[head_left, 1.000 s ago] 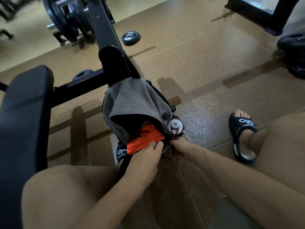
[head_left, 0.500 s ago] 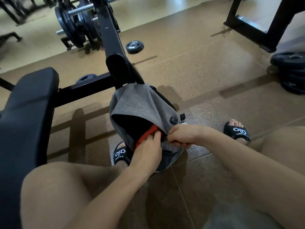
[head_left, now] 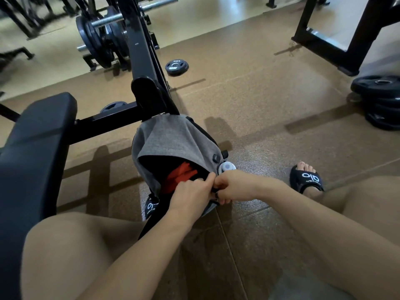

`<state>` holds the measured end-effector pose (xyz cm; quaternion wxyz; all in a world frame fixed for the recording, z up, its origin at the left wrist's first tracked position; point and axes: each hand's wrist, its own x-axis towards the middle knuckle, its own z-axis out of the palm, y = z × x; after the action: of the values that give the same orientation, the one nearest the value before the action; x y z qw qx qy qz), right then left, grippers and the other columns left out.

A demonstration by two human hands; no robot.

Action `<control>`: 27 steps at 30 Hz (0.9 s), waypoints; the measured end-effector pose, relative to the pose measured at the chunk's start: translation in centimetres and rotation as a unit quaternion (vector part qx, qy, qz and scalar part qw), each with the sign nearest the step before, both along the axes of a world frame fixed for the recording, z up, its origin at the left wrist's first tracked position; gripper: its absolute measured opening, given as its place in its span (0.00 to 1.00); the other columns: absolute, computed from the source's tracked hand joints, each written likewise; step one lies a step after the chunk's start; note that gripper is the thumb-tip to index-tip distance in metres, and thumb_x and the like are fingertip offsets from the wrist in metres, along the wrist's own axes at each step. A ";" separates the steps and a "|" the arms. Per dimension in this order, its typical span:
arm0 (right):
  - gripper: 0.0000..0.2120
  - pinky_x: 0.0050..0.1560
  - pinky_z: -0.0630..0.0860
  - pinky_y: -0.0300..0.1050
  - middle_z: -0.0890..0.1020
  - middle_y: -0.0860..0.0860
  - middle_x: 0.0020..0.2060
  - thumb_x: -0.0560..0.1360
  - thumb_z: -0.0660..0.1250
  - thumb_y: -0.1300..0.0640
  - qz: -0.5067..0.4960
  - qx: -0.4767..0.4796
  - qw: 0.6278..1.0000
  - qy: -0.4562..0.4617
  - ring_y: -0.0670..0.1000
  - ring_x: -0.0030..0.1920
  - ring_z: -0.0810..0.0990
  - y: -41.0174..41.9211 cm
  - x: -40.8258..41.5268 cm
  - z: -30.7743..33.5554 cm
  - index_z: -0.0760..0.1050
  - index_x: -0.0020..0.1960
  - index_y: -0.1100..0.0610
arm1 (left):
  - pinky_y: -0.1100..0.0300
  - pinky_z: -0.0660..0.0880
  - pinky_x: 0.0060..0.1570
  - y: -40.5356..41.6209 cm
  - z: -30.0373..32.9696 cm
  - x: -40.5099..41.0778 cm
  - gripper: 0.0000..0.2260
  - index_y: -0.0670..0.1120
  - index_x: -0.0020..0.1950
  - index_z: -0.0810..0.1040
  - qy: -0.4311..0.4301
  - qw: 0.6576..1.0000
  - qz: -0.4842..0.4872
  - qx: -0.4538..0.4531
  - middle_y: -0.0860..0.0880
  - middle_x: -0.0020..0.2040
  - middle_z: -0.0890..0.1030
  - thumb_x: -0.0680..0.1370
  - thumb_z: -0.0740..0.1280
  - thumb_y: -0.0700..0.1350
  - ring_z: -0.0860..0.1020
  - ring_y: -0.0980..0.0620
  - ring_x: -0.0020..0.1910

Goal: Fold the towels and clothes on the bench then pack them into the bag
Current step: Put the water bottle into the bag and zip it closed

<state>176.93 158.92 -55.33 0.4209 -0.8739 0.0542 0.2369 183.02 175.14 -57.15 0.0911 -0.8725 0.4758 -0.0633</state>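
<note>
A grey bag stands on the floor between my legs, its mouth facing me. Red-orange cloth shows inside the dark opening. My left hand grips the near edge of the opening. Touching it from the right, my right hand pinches the bag's edge where a small dark part sits; what that part is I cannot tell. A white bottle cap sticks out at the bag's right side. The black bench pad at the left carries no cloth in view.
The black bench frame rises behind the bag. A loaded barbell stands at the back left, a small weight plate lies on the floor, stacked plates sit at the right. My feet wear black slides.
My two hands have come together at the right of the bag's opening. The bottle cap, covered half a second ago, shows again. The view has tilted up.
</note>
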 end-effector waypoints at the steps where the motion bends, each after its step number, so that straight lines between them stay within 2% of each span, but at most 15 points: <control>1: 0.01 0.39 0.77 0.46 0.83 0.55 0.39 0.73 0.67 0.62 0.011 -0.029 1.000 -0.006 0.50 0.38 0.79 -0.3 0.0 0.0 0.76 0.44 0.59 | 0.60 0.58 0.24 0.1 -0.1 0.1 0.11 0.51 0.51 0.75 0.000 1.000 0.001 -0.006 0.49 0.29 0.77 0.73 0.74 0.49 0.77 0.46 0.22; 2: 0.02 0.37 0.74 0.44 0.80 0.54 0.40 0.73 0.67 0.61 0.018 -0.069 0.997 -0.007 0.52 0.40 0.77 -0.6 -0.1 -0.2 0.75 0.45 0.57 | 0.59 0.59 0.24 0.1 0.0 0.1 0.10 0.51 0.52 0.74 0.000 1.000 0.003 -0.012 0.49 0.30 0.78 0.74 0.73 0.48 0.77 0.45 0.23; 4: 0.07 0.38 0.70 0.44 0.77 0.53 0.45 0.73 0.67 0.61 0.003 -0.149 0.988 -0.040 0.54 0.45 0.77 -0.7 -0.1 -1.3 0.70 0.49 0.54 | 0.59 0.60 0.24 0.1 0.0 0.1 0.10 0.51 0.53 0.74 -0.009 1.000 0.010 -0.025 0.49 0.31 0.79 0.75 0.72 0.48 0.78 0.45 0.24; 6: 0.11 0.45 0.73 0.47 0.76 0.52 0.49 0.71 0.69 0.60 -0.029 -0.118 0.985 -0.125 0.55 0.49 0.77 0.1 -0.2 -2.9 0.69 0.50 0.54 | 0.59 0.60 0.24 -0.1 0.4 -0.3 0.11 0.50 0.54 0.76 -0.016 0.999 0.010 -0.038 0.49 0.31 0.79 0.75 0.73 0.49 0.78 0.47 0.23; 8: 0.12 0.47 0.73 0.48 0.76 0.49 0.44 0.69 0.71 0.60 -0.060 -0.034 0.976 -0.205 0.52 0.45 0.76 1.1 -0.2 -3.9 0.70 0.47 0.52 | 0.60 0.58 0.23 -0.3 0.9 -0.4 0.10 0.49 0.54 0.78 -0.024 0.998 -0.002 -0.060 0.49 0.29 0.78 0.76 0.72 0.51 0.77 0.48 0.22; 9: 0.11 0.45 0.73 0.47 0.76 0.47 0.41 0.68 0.72 0.60 -0.077 -0.024 0.969 -0.234 0.50 0.42 0.75 1.4 -0.1 -4.1 0.71 0.45 0.51 | 0.60 0.59 0.23 -0.3 1.1 -0.5 0.09 0.49 0.53 0.77 -0.029 0.997 -0.009 -0.072 0.50 0.29 0.78 0.77 0.70 0.51 0.77 0.49 0.22; 11: 0.06 0.38 0.71 0.45 0.76 0.47 0.36 0.68 0.69 0.56 -0.079 -0.067 0.956 -0.273 0.50 0.36 0.74 1.6 0.2 -4.0 0.73 0.41 0.52 | 0.58 0.65 0.24 -0.2 1.5 -0.5 0.07 0.49 0.53 0.76 -0.030 0.995 -0.020 -0.090 0.50 0.30 0.78 0.78 0.66 0.50 0.78 0.49 0.26; 12: 0.06 0.37 0.71 0.45 0.79 0.49 0.36 0.68 0.67 0.53 -0.070 -0.095 0.956 -0.269 0.52 0.35 0.75 1.4 0.4 -4.0 0.75 0.42 0.55 | 0.57 0.69 0.26 -0.1 1.9 -0.4 0.07 0.49 0.53 0.75 -0.026 0.994 -0.017 -0.101 0.50 0.31 0.78 0.79 0.62 0.49 0.79 0.48 0.29; 14: 0.16 0.43 0.77 0.50 0.83 0.52 0.43 0.69 0.60 0.47 -0.047 -0.149 0.961 -0.228 0.57 0.42 0.81 0.9 0.8 -3.8 0.78 0.49 0.56 | 0.55 0.73 0.32 0.4 2.9 -0.3 0.06 0.49 0.52 0.72 -0.009 0.992 0.016 -0.129 0.50 0.34 0.79 0.80 0.58 0.49 0.79 0.48 0.32; 15: 0.18 0.46 0.78 0.53 0.83 0.53 0.45 0.70 0.58 0.46 -0.040 -0.179 0.960 -0.213 0.58 0.46 0.81 0.6 0.9 -3.6 0.78 0.51 0.55 | 0.55 0.74 0.33 0.8 3.6 -0.2 0.05 0.49 0.51 0.71 0.006 0.989 0.041 -0.145 0.51 0.35 0.79 0.80 0.58 0.49 0.79 0.49 0.33; 17: 0.10 0.48 0.77 0.55 0.82 0.53 0.44 0.72 0.62 0.50 -0.043 -0.206 0.956 -0.202 0.60 0.47 0.80 -0.1 0.8 -3.2 0.75 0.48 0.55 | 0.58 0.74 0.31 1.6 4.9 -0.1 0.05 0.49 0.53 0.67 0.051 0.979 0.098 -0.173 0.53 0.37 0.77 0.83 0.57 0.50 0.77 0.53 0.34; 19: 0.03 0.45 0.76 0.53 0.80 0.55 0.41 0.73 0.65 0.56 -0.061 -0.211 0.952 -0.211 0.61 0.44 0.79 -0.8 0.6 -3.0 0.72 0.44 0.55 | 0.62 0.68 0.28 2.7 5.5 0.3 0.04 0.50 0.54 0.65 0.093 0.961 0.154 -0.209 0.54 0.38 0.75 0.85 0.56 0.50 0.75 0.55 0.33; 23: 0.04 0.39 0.73 0.50 0.80 0.55 0.41 0.75 0.66 0.55 -0.091 -0.228 0.949 -0.196 0.60 0.44 0.79 -0.9 0.2 -2.2 0.72 0.44 0.55 | 0.62 0.61 0.28 4.5 5.7 1.4 0.05 0.49 0.52 0.66 0.139 0.910 0.240 -0.308 0.51 0.38 0.74 0.86 0.57 0.49 0.73 0.56 0.32; 25: 0.06 0.39 0.76 0.50 0.81 0.54 0.43 0.76 0.66 0.53 -0.098 -0.251 0.948 -0.168 0.60 0.45 0.80 -0.6 0.1 -1.8 0.69 0.45 0.52 | 0.61 0.61 0.30 4.2 5.8 1.2 0.06 0.48 0.49 0.67 0.155 0.888 0.245 -0.357 0.50 0.40 0.72 0.85 0.58 0.48 0.71 0.56 0.32; 27: 0.08 0.40 0.77 0.51 0.80 0.55 0.46 0.76 0.66 0.54 -0.104 -0.270 0.943 -0.166 0.61 0.47 0.81 0.0 0.0 -1.3 0.66 0.48 0.52 | 0.60 0.61 0.31 3.5 6.0 0.4 0.09 0.48 0.46 0.66 0.172 0.883 0.228 -0.373 0.50 0.40 0.70 0.85 0.58 0.47 0.69 0.55 0.31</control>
<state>176.91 158.89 -56.62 0.1944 -0.9712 0.1360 0.0196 183.47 178.64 -51.11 -0.3121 -0.9238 0.2128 -0.0624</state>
